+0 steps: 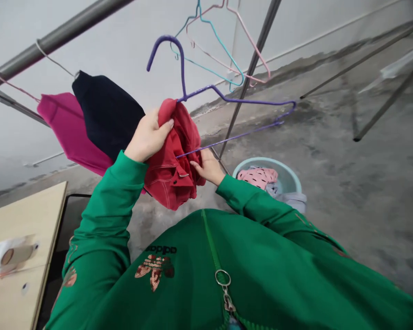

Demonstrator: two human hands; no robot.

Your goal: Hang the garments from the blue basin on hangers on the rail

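Note:
A crumpled red garment (167, 178) with white stitching and a dark snap hangs between my hands. My left hand (149, 135) pinches its upper edge, the thumb lying over the cloth beside the hanger's neck. Lower down, my right hand (209, 167) grips the other side, its fingers partly hidden by the folds. A purple hanger (254, 101) has its left end inside the garment. Its right arm sticks out bare, and its hook stands up touching no rail. Whether the garment is a shirt or a jacket I cannot tell.
A metal rail (79, 28) carries a dark navy garment (106, 110) and a magenta garment (69, 126) at left. Blue (215, 32) and pink (242, 25) hangers hang behind. A light-blue basin (292, 172) holds clothes on the floor. A wooden table (17, 206) stands lower left.

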